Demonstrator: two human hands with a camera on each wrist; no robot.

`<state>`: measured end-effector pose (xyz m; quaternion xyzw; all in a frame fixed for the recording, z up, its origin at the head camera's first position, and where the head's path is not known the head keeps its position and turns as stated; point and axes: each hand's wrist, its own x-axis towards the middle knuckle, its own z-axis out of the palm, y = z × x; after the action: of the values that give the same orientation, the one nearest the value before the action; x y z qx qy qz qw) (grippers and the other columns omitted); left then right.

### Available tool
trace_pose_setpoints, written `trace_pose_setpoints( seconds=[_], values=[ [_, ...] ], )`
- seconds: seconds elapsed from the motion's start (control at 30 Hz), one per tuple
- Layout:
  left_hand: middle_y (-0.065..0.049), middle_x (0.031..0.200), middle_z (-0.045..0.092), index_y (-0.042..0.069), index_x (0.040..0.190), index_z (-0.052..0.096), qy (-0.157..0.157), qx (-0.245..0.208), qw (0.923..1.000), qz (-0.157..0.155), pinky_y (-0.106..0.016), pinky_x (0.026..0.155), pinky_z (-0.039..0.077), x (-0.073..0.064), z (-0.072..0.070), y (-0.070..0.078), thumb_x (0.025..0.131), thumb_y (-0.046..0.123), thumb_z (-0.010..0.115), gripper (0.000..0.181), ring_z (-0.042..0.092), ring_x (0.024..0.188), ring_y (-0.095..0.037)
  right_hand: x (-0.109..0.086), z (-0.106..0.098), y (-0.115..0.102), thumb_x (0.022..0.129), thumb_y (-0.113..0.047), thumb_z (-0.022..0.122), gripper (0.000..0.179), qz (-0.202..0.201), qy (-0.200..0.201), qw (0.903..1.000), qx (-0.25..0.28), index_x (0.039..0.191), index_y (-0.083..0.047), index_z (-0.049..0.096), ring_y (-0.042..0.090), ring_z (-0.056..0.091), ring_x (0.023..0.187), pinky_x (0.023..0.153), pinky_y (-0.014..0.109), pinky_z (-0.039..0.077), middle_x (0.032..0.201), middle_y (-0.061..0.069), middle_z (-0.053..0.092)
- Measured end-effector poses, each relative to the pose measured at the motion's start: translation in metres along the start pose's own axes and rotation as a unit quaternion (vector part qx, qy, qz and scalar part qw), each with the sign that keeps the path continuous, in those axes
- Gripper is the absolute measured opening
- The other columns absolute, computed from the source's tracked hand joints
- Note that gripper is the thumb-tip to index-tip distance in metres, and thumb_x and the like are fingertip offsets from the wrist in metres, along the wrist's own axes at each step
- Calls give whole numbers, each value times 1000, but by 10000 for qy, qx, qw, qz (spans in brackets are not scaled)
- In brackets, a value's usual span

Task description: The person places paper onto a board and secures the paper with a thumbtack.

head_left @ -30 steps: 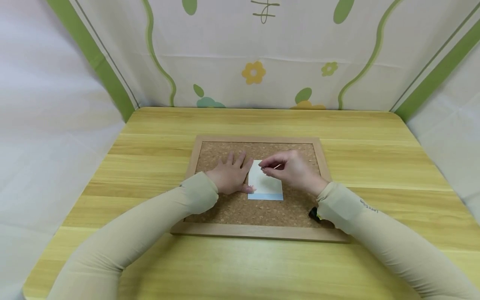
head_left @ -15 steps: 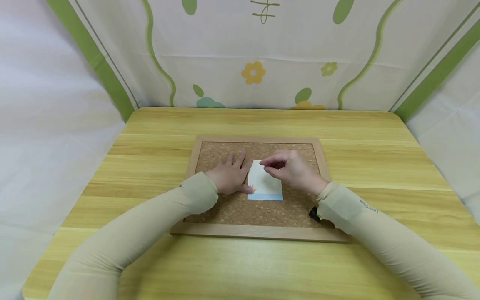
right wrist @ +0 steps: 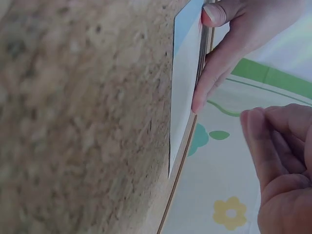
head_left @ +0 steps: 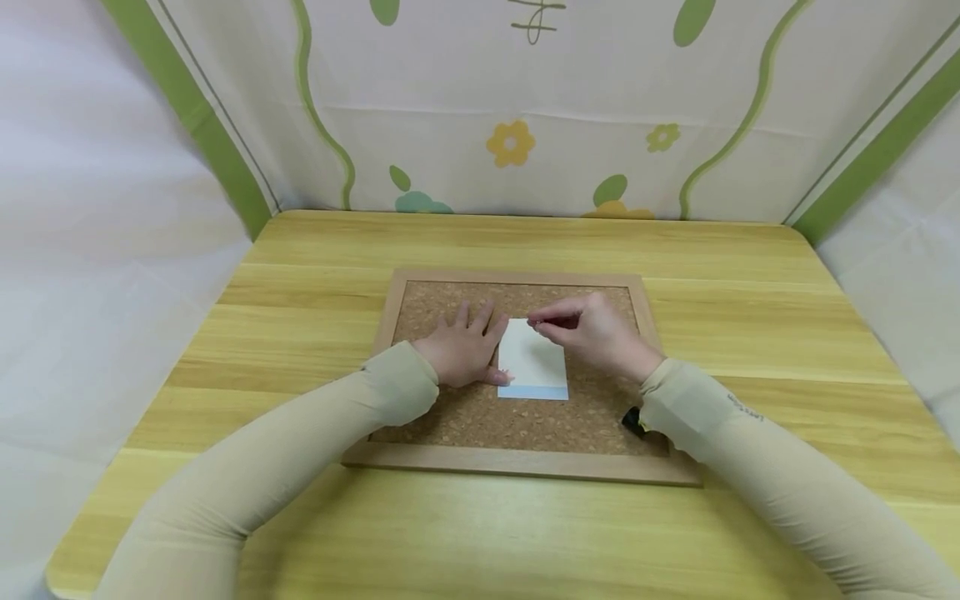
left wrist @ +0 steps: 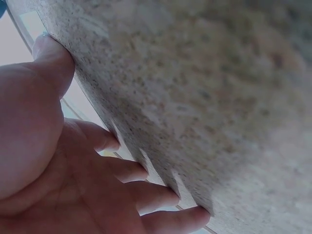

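Note:
A sheet of note paper [head_left: 534,358], white with a blue strip along its near edge, lies on the cork board [head_left: 480,421]. My left hand [head_left: 461,350] rests on the board with its fingers spread. Its thumb presses the paper's lower left corner, by a small pink print, and its index finger lies at the upper left edge. My right hand [head_left: 600,337] is over the paper's upper right part, thumb and index finger pinched on a tiny pin-like piece, mostly hidden by the fingertips. In the right wrist view the pinching fingers of the right hand [right wrist: 287,151] stand above the paper.
The board's wooden frame [head_left: 525,461] lies on a wood-grain table [head_left: 495,533]. A small black object [head_left: 633,421] shows beside the right sleeve cuff. A white cloth with printed flowers [head_left: 585,100] hangs behind the table, and pale cloth hangs at both sides.
My right hand has moved slightly right and toward the paper's upper edge, still pinching. The left hand has stayed in place on the board and paper. The head view has shifted slightly.

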<state>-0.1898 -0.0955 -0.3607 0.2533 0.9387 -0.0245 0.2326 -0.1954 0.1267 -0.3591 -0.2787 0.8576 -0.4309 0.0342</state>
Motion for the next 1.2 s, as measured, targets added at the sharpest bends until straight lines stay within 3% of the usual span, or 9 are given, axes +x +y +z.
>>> trace_pose_setpoints(
  seconds=[0.17,0.47,0.67,0.93,1.2],
  values=[
    [-17,164,-9,15,160,-3,-10,39,10000,-26,-64,111,19,2,1,0,92,70,41,98,-3,146,-48,0,-3,3,89,-8,75,17,107,20,9999,21,106,-4,78,16,71,86,69,26,56,101,3,75],
    [-16,164,-10,15,160,-4,-23,125,9999,-57,-65,110,19,4,3,-2,91,72,40,99,-3,146,-48,4,-9,-1,88,-19,78,14,512,78,9977,-440,99,-10,81,12,69,78,66,28,55,93,0,76],
    [-16,164,-9,15,160,-3,8,98,9999,-46,-65,111,19,4,3,-2,92,71,41,99,-3,146,-48,4,-8,0,91,-19,75,14,502,90,9975,-487,99,-9,81,13,69,76,65,29,55,92,1,76],
    [-15,164,-11,16,160,-3,-101,-84,9999,-37,-64,112,14,2,0,-1,92,69,42,98,-7,146,-46,8,-7,-3,88,-15,78,9,560,83,9978,-350,95,-9,81,13,68,77,65,27,55,90,0,75],
    [-15,164,-11,16,160,-3,-108,-61,9999,-21,-65,112,14,1,1,-2,92,69,42,98,-6,146,-47,11,-9,-5,87,-21,79,12,631,79,9979,-149,96,-13,81,17,69,77,65,28,55,90,0,75]
  ],
)
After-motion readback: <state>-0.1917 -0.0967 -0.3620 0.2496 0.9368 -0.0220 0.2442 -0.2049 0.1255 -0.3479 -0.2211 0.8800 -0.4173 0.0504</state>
